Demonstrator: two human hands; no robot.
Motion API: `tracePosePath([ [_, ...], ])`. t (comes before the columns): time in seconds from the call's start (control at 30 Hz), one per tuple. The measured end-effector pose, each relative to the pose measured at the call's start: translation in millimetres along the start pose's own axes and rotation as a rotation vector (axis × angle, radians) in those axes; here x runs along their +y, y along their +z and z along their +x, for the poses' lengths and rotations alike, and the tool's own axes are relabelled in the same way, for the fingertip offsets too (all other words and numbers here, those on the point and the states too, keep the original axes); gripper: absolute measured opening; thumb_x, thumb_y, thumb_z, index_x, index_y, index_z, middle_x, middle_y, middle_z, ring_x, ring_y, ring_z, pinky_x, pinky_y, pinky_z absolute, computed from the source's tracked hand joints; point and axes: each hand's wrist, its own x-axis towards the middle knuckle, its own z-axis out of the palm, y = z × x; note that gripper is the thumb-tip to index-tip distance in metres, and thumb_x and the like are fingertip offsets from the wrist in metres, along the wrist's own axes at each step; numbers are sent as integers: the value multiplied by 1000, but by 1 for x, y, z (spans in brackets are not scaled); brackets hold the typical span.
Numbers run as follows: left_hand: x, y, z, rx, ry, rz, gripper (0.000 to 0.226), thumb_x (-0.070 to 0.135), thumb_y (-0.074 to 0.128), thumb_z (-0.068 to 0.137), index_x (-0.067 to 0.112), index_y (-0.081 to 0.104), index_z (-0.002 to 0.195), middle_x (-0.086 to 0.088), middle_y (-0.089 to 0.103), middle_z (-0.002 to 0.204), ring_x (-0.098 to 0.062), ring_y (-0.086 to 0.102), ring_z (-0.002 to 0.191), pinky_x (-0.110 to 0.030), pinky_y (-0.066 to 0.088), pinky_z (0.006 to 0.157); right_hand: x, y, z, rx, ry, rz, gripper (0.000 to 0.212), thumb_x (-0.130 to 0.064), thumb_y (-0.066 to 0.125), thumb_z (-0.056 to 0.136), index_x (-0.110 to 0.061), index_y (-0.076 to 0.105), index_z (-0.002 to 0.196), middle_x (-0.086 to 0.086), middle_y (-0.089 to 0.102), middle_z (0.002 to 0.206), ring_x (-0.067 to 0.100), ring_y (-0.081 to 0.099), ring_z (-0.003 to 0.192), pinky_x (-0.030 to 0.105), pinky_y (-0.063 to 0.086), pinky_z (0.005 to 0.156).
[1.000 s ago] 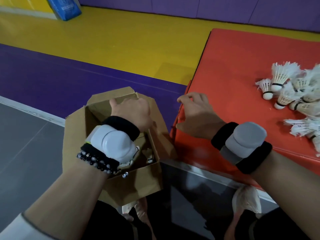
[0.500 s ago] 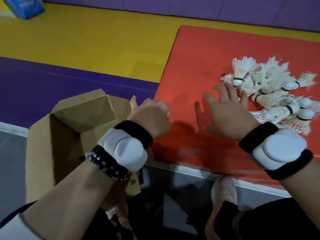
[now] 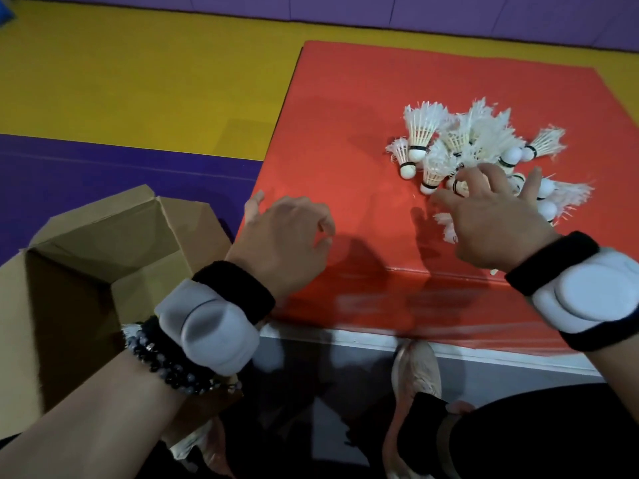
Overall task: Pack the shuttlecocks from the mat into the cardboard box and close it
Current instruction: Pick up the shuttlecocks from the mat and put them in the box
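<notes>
Two hands loose, empty: left hand (image 3: 283,236) over mat (image 3: 345,133) edge, right hand (image 3: 491,223) touching shuttlecocks (image 3: 420,129).

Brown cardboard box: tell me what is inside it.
Only shadowed inner walls of the brown cardboard box show. Its bottom is hidden behind the wrist and forearm of the left hand.
</notes>
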Motion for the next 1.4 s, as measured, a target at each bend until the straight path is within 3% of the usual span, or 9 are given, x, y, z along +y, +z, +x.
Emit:
tracePosePath([
  [0.07,-2,1,2,-24,-10,-3,11,38,58,87,33,62,96,12,60,101,-8,52,113,-49,9,116,7,6,6,-27,48,-10,48,-31,51,90,-35,40,137,10,29,141,33,19,138,75,17,105],
  [0.27,-5,2,1,-57,-10,13,12,38,57,88,33,61,98,13,59,104,-7,50,115,-49,8,116,9,14,14,-37,78,16,39,-36,53,93,-35,47,131,9,35,131,33,26,130,58,40,96],
  [0.43,-3,-1,2,-69,-21,-3,12,38,57,88,33,61,99,14,59,103,-7,50,114,-49,7,117,3,17,17,2,36,54,40,-15,55,89,-22,54,128,12,40,124,35,30,126,51,50,88],
  [0.6,-1,-1,-2,-83,-24,-2,11,37,57,88,33,61,97,12,61,104,-9,52,113,-49,8,117,-11,15,17,42,-34,125,42,-6,48,86,-11,53,128,17,46,121,36,36,121,49,49,91],
  [0.83,2,0,-7,-121,-18,12,15,38,55,88,32,58,101,11,60,105,-11,52,113,-47,8,116,-22,14,16,115,-109,182,46,-5,56,80,-10,54,126,16,51,117,35,42,114,44,45,89],
  [1.07,10,4,-10,-158,11,-29,34,40,54,89,36,49,122,12,61,115,-12,48,125,-48,11,117,-37,14,15,241,-199,231,40,-2,55,76,-7,56,116,15,53,107,35,46,107,44,46,84],
  [1.17,14,6,-12,-175,42,-18,41,42,52,90,36,45,131,13,59,116,-12,48,125,-48,16,116,-43,15,14,284,-247,245,35,-3,57,76,-5,57,110,16,54,104,35,48,102,44,44,83],
  [1.4,18,9,-14,-177,107,-81,49,44,50,89,30,46,135,9,55,127,-17,49,122,-43,38,102,-46,15,12,303,-287,278,41,-3,56,78,-5,54,118,15,54,110,33,47,104,40,41,88],
])
